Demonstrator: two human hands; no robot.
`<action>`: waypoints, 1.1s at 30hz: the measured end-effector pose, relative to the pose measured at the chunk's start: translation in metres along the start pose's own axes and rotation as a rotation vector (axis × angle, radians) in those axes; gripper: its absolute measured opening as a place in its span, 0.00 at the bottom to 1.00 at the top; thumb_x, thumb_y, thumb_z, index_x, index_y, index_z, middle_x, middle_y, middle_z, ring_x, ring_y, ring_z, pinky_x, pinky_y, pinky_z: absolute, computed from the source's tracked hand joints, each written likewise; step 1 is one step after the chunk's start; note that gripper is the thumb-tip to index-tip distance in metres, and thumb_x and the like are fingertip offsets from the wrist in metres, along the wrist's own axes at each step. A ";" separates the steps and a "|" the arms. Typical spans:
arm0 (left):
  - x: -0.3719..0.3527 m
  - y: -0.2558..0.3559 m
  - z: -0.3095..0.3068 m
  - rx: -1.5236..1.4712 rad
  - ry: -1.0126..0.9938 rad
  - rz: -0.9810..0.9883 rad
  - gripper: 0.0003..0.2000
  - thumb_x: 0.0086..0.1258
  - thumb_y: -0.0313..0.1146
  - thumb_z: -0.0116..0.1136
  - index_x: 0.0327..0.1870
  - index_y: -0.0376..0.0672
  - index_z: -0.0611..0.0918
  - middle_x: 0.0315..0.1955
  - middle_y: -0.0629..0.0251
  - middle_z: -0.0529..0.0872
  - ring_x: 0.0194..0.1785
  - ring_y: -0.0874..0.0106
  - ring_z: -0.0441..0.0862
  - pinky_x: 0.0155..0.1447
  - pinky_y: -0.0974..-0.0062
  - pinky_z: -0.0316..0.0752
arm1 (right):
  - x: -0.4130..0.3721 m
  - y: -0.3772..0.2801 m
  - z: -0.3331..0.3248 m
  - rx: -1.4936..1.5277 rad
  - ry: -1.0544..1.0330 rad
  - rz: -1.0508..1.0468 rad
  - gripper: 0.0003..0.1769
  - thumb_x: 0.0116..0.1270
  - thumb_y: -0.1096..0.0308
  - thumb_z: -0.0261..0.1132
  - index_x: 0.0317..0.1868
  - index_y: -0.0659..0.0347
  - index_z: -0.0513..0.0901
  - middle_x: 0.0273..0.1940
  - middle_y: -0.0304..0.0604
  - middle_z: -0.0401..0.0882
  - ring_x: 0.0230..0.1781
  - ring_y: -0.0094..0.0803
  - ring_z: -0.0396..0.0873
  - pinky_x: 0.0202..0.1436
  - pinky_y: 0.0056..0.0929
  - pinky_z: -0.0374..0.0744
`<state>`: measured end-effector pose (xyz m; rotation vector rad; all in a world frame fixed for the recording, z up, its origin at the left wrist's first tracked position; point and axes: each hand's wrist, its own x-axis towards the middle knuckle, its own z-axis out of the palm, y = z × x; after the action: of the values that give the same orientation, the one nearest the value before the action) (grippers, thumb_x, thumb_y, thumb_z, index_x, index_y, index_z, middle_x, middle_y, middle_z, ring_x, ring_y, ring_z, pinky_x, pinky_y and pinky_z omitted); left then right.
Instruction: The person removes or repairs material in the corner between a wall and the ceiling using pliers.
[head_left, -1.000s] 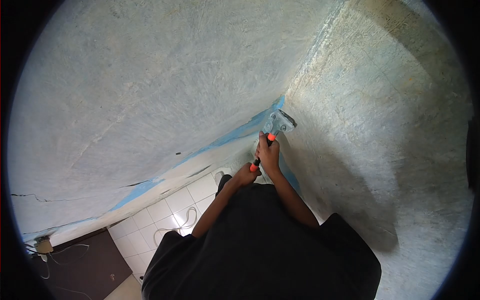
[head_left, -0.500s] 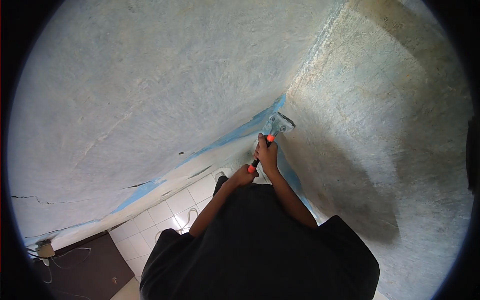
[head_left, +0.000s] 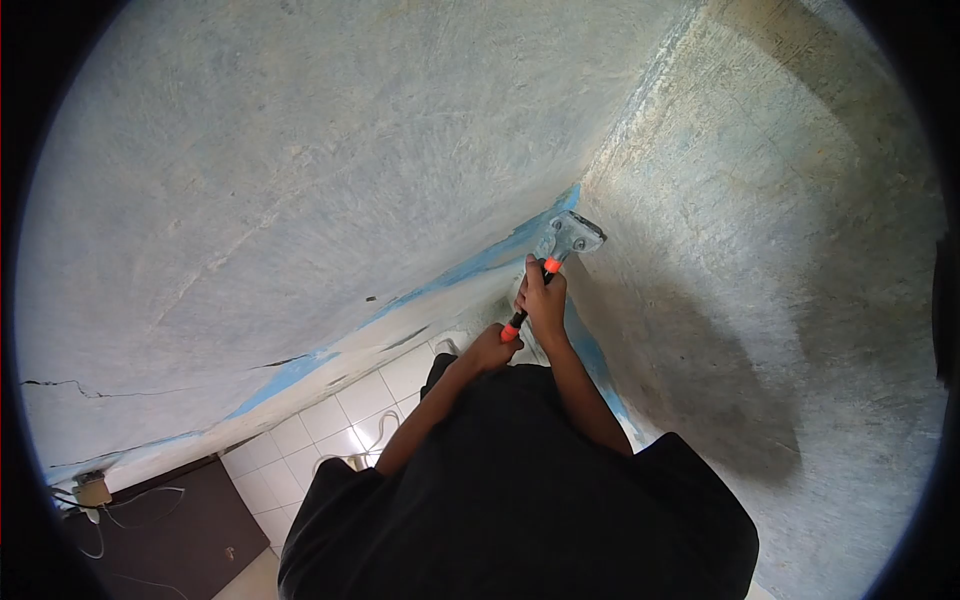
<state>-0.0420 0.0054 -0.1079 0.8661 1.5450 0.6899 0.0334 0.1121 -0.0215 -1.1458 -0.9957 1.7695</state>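
Note:
A long-handled wall scraper [head_left: 577,234], with a metal head and a black and orange handle, is at the corner where two walls meet. Its head lies at or close against the right wall; whether the blade touches is hard to tell. High on the handle, just under the orange collar, my right hand [head_left: 543,298] is closed around it. My left hand [head_left: 492,349] grips the orange lower end, nearer my body. Blue paint [head_left: 470,268] remains as a strip low on the left wall beside the tool.
Grey, scraped surfaces cover the left wall [head_left: 300,170] and right wall [head_left: 760,250]. White floor tiles [head_left: 360,398] lie below, with a pale cable [head_left: 385,425] on them. At lower left, a dark brown panel [head_left: 180,535] stands near an adapter box [head_left: 93,490] with wires.
The scraper head has shifted slightly up and to the right along the corner, and my right hand has moved with it. My left hand keeps its hold near the same spot.

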 end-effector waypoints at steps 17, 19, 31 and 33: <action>0.002 -0.023 0.008 0.029 0.046 0.048 0.12 0.60 0.40 0.60 0.23 0.41 0.77 0.14 0.65 0.76 0.16 0.73 0.75 0.23 0.71 0.69 | 0.002 0.013 -0.004 -0.043 0.007 0.037 0.22 0.72 0.59 0.58 0.20 0.55 0.64 0.13 0.31 0.59 0.09 0.21 0.59 0.14 0.28 0.63; 0.013 -0.041 0.015 0.032 0.055 0.008 0.12 0.60 0.39 0.60 0.24 0.41 0.77 0.14 0.66 0.76 0.17 0.73 0.75 0.24 0.71 0.70 | 0.000 0.020 -0.010 -0.047 0.005 0.049 0.22 0.72 0.59 0.58 0.21 0.55 0.64 0.13 0.31 0.59 0.09 0.22 0.60 0.14 0.28 0.64; 0.009 -0.016 0.010 -0.060 -0.009 -0.055 0.13 0.59 0.38 0.59 0.22 0.36 0.77 0.14 0.63 0.77 0.17 0.71 0.76 0.25 0.69 0.70 | 0.008 0.020 -0.015 -0.002 -0.048 0.090 0.22 0.72 0.59 0.59 0.21 0.56 0.64 0.13 0.31 0.59 0.09 0.22 0.60 0.15 0.28 0.65; 0.026 -0.038 0.012 -0.014 -0.034 -0.060 0.13 0.59 0.38 0.59 0.22 0.36 0.77 0.14 0.63 0.77 0.17 0.71 0.76 0.25 0.69 0.70 | 0.012 0.040 -0.023 -0.015 -0.055 0.062 0.22 0.72 0.58 0.59 0.21 0.56 0.64 0.13 0.32 0.60 0.09 0.22 0.61 0.15 0.29 0.65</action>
<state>-0.0365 0.0060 -0.1554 0.8132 1.5278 0.6388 0.0440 0.1123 -0.0685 -1.1538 -1.0173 1.8544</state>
